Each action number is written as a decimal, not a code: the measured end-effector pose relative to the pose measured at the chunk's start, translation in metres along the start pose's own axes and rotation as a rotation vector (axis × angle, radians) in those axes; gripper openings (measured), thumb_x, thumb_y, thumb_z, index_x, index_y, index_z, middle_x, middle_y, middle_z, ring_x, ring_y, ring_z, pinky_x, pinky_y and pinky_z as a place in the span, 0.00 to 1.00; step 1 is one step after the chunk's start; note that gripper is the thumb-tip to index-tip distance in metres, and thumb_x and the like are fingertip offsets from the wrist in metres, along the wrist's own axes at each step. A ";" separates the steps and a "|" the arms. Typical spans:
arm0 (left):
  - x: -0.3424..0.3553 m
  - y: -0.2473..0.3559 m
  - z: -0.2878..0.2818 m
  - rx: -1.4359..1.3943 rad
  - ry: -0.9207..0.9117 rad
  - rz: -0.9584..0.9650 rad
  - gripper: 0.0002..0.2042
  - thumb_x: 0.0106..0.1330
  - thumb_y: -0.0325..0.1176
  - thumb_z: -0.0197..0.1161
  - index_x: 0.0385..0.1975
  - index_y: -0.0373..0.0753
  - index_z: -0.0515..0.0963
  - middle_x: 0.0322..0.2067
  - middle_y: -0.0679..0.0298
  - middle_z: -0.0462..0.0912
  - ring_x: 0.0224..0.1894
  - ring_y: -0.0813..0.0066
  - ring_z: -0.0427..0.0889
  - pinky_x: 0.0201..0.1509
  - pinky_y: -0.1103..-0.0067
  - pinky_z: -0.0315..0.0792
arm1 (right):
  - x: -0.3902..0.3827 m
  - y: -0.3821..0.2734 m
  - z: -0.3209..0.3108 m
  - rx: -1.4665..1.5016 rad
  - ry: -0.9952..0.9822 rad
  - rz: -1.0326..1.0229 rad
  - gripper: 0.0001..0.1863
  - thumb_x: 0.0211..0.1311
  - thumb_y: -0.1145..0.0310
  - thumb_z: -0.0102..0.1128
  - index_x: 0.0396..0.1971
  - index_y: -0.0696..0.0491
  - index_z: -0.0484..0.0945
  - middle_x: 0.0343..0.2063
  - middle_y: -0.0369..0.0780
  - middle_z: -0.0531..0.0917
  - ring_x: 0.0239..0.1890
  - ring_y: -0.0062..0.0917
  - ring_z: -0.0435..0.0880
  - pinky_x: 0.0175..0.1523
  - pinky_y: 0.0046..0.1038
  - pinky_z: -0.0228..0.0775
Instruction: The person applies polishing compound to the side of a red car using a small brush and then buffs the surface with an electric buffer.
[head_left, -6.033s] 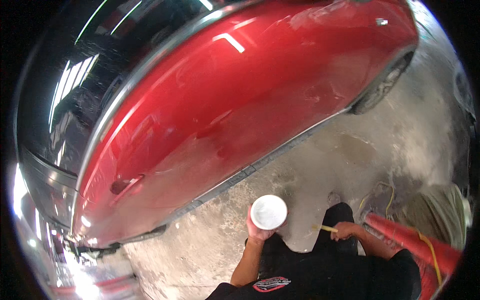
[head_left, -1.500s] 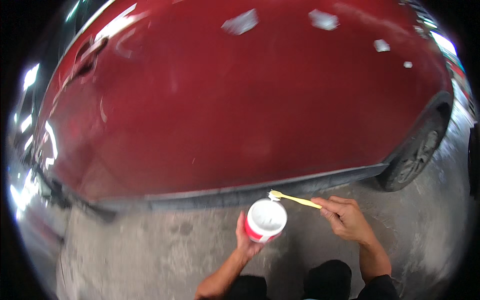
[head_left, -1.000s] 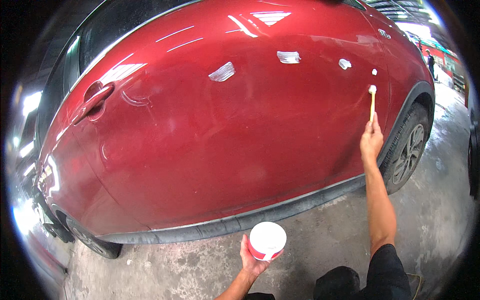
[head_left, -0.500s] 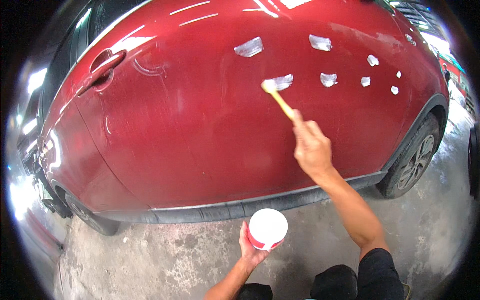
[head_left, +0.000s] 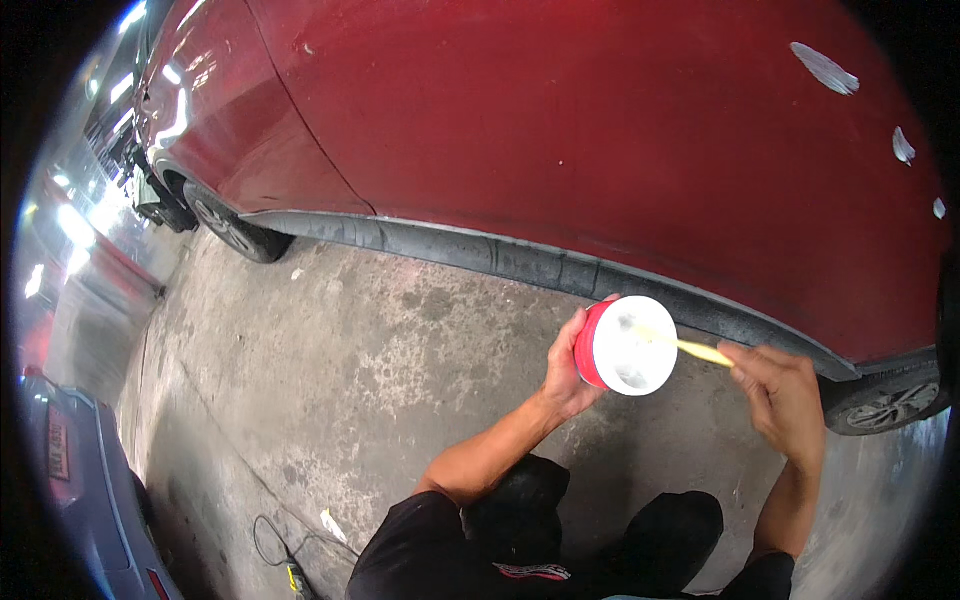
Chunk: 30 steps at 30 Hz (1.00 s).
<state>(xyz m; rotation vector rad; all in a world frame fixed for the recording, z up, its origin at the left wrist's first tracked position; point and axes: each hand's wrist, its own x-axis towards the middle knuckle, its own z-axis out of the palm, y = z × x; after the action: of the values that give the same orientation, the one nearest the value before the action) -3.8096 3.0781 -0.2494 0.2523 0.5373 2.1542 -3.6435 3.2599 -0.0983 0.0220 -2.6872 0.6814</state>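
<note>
While our left hand (head_left: 572, 372) cups a tub (head_left: 591, 350), our right hand (head_left: 787, 400) pinches a yellow brush (head_left: 705, 352).
Red-walled, white inside with grey smudges, the tub sits just right of our curled left fingers; the brush's head lies over its mouth, left of our right fingertips. A printed emblem (head_left: 533, 572) marks our black shirt (head_left: 430, 545).

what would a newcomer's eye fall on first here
The red car dominates the upper picture, with white smears at upper right. Right of centre, the left hand holds a red-and-white tub. Beside it, the right hand grips a yellow brush reaching into the tub's opening.
</note>
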 end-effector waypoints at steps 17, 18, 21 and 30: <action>-0.001 -0.005 0.005 0.013 0.063 -0.032 0.34 0.73 0.63 0.37 0.68 0.44 0.65 0.65 0.56 0.72 0.64 0.54 0.73 0.64 0.53 0.69 | 0.017 -0.037 -0.014 -0.012 0.372 -0.053 0.17 0.61 0.81 0.58 0.49 0.57 0.83 0.22 0.44 0.76 0.22 0.31 0.76 0.31 0.29 0.68; -0.003 -0.005 0.008 0.013 0.124 -0.064 0.34 0.73 0.63 0.37 0.68 0.45 0.65 0.64 0.56 0.72 0.64 0.53 0.74 0.63 0.53 0.70 | 0.026 -0.038 -0.019 -0.008 0.477 -0.086 0.18 0.61 0.84 0.58 0.51 0.60 0.82 0.23 0.43 0.75 0.22 0.28 0.75 0.31 0.27 0.67; -0.001 -0.006 -0.005 0.052 0.101 -0.067 0.33 0.73 0.63 0.38 0.67 0.47 0.66 0.63 0.58 0.73 0.63 0.52 0.74 0.61 0.53 0.70 | 0.079 -0.030 -0.027 -0.151 0.916 -0.194 0.23 0.66 0.84 0.54 0.61 0.58 0.76 0.28 0.40 0.75 0.28 0.21 0.74 0.33 0.25 0.67; -0.012 0.000 -0.008 0.015 0.129 -0.088 0.31 0.74 0.61 0.40 0.65 0.45 0.69 0.59 0.60 0.78 0.62 0.62 0.77 0.64 0.56 0.70 | 0.244 -0.053 -0.027 -0.355 1.113 -0.385 0.21 0.67 0.74 0.61 0.60 0.47 0.78 0.31 0.37 0.81 0.29 0.23 0.82 0.35 0.29 0.77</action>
<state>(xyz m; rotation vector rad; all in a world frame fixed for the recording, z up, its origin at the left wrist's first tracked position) -3.8057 3.0662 -0.2566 0.0968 0.6267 2.0907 -3.8560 3.2434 0.0347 0.0486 -1.6114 0.0216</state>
